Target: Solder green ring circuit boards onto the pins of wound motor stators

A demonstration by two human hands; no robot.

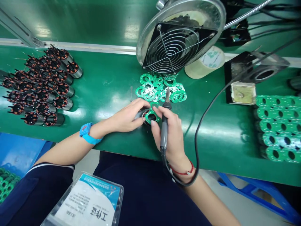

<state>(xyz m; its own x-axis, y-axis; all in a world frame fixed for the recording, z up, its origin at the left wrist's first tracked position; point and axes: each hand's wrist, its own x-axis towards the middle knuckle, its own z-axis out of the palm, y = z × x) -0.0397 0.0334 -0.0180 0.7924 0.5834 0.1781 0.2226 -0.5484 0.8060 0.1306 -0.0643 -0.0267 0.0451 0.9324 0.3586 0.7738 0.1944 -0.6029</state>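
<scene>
My left hand (128, 116) is closed around a motor stator (140, 115) that lies tilted near the table's front edge. A green ring-shaped circuit board (151, 116) sits at the stator's end, facing my right hand. In my right hand (171, 131) rests a soldering iron (164, 130), its tip pointing away from me. The thumb and forefinger of that hand also touch the green board. Just beyond both hands is a loose heap of green circuit boards (150, 91). Part of the stator is hidden by my left fingers.
Upright stators with copper windings (42, 84) crowd the left. A round fan hood (174, 47) hangs over the heap, beside a tape roll (204, 62). On the right are a soldering stand with a sponge (243, 93) and rows of board-topped stators (279, 127). The iron's black cable (198, 138) loops over my right wrist.
</scene>
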